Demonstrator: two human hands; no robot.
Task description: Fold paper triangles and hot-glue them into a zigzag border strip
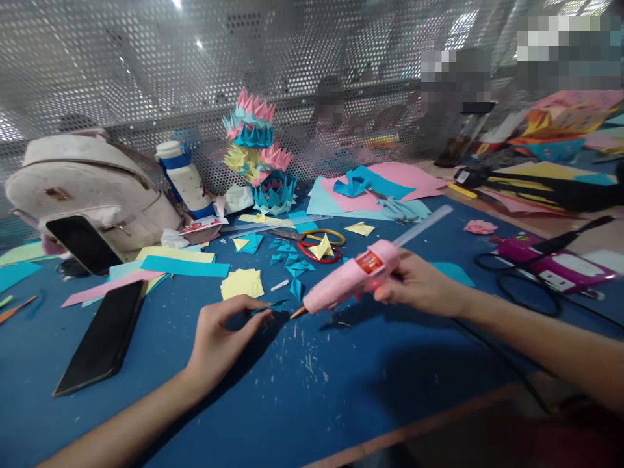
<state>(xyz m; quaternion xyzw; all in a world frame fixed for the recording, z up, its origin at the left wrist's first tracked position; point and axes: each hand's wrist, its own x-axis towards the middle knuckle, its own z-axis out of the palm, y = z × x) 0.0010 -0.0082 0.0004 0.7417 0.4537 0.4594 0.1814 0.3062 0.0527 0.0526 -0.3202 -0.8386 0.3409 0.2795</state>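
My right hand (414, 286) is wrapped round a pink hot glue gun (341, 283), a clear glue stick (424, 224) jutting from its back. The nozzle points down and left, close to a small folded blue paper piece (277, 305). My left hand (227, 331) pinches that piece between thumb and fingers. Whether the nozzle touches the paper I cannot tell. Just beyond lie several folded blue triangles (298, 268), a stack of yellow paper squares (242, 284), a short white stick (279, 285) and red-and-yellow-handled scissors (319, 250) with a yellow folded piece (322, 247) on them.
A tiered folded-paper model (260, 156) stands at the back, near a bottle (182, 175) and backpack (92, 182). Two phones, one lying flat (104, 338), one propped (82, 244), are at left. A purple power strip (556, 263) with black cables lies right. Perforated metal (195, 78) rises behind.
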